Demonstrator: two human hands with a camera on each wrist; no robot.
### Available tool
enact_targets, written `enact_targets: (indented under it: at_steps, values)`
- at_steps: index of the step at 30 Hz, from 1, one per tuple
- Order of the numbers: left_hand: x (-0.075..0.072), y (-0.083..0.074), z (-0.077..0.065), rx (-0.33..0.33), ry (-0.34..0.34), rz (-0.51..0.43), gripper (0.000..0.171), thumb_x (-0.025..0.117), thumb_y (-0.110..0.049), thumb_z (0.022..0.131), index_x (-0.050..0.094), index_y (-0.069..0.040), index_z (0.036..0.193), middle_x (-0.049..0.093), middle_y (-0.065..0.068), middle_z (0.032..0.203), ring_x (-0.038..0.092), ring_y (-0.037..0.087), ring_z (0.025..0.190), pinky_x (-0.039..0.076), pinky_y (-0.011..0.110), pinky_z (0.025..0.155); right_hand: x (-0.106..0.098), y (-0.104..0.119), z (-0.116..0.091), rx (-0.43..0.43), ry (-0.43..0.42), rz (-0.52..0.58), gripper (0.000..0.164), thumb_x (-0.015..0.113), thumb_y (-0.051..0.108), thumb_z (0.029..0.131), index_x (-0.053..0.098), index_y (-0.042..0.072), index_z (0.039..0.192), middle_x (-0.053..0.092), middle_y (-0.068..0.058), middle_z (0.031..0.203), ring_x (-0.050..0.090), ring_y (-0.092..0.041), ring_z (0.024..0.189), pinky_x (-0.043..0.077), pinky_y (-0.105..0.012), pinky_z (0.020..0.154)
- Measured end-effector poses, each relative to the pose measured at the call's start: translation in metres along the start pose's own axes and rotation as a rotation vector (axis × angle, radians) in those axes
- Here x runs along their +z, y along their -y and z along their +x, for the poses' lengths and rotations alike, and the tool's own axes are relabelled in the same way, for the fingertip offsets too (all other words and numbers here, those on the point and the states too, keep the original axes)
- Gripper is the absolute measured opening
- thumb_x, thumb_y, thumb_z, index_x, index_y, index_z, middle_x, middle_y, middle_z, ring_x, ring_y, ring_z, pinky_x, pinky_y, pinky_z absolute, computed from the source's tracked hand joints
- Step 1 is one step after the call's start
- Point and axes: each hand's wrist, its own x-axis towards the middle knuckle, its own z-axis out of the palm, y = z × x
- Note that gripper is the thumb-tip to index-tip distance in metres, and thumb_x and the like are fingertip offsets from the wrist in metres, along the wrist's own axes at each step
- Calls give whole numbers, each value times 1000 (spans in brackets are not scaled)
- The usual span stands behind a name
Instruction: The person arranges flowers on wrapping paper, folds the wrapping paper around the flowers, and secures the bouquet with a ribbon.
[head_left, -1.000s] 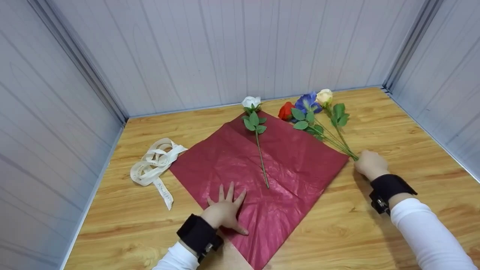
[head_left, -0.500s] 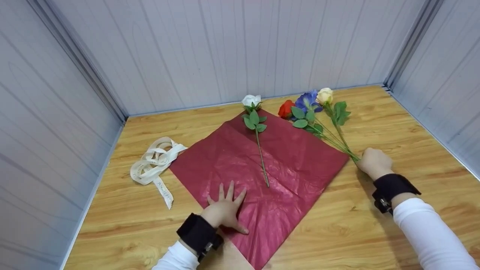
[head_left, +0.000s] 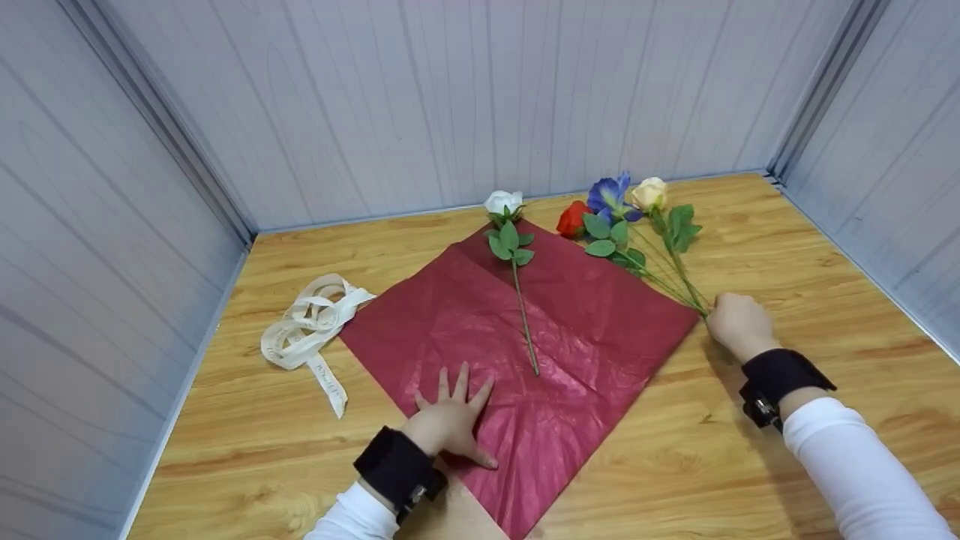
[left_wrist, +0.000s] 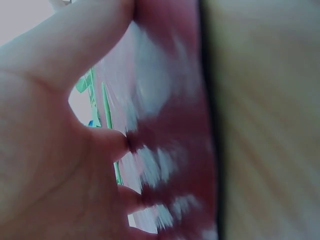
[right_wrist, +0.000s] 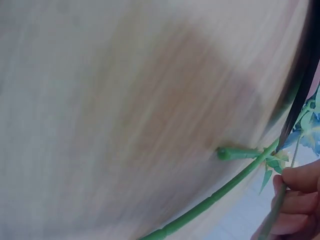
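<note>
My left hand rests with spread fingers on the lower left of a dark red sheet of wrapping paper. A white rose lies on the sheet, its stem pointing toward me. At the right, my right hand pinches the stem of the blue flower near its lower end. Beside it lie a red flower and a cream rose. In the right wrist view the pinched stem is apart from two other green stems on the table.
A loosely coiled off-white ribbon lies left of the paper, one end touching its left corner. Pale panels enclose the wooden table at the back and both sides.
The right hand shifted slightly right, then back left. The blue flower's head has turned and risen a little, apart from the other two. The left hand has stayed put.
</note>
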Motion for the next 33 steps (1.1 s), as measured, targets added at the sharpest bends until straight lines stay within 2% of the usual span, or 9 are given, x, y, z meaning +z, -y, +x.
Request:
enact_targets:
  at_steps: [5,10,19,28,33]
  values:
    - [0,0,-1,-1,5,-5,116,87,-51,69,22,-18,159,2,22,163,-3,50,145,11,81,100,1,5,1,-33,-45,16,25,47,11,98,58,-8,85,60,-40,94,59,-58,85,49,-61,66]
    - [2,1,-1,-1,4,-8,117,88,-51,69,22,-18,160,1,22,163,-4,50,145,10,81,99,2,7,2,-62,-77,33,25,48,10,97,58,-11,90,60,-40,92,59,-58,83,48,-62,67]
    - [1,1,-1,5,-4,-10,117,88,-50,68,23,-17,159,1,23,163,-3,51,145,10,81,99,6,19,4,-97,-172,85,21,50,7,97,58,-10,87,62,-35,86,60,-55,78,47,-60,65]
    - [1,0,-1,5,-9,-9,116,88,-50,68,25,-16,159,3,23,162,-2,52,145,11,81,99,4,43,6,-191,-301,189,21,53,1,95,62,-17,91,64,-36,85,62,-53,79,49,-59,71]
    - [1,0,0,5,-6,-4,115,88,-51,68,24,-17,159,3,23,163,-2,51,145,11,81,99,6,65,9,-202,-338,253,22,54,1,95,63,-19,95,64,-37,90,63,-53,83,49,-59,75]
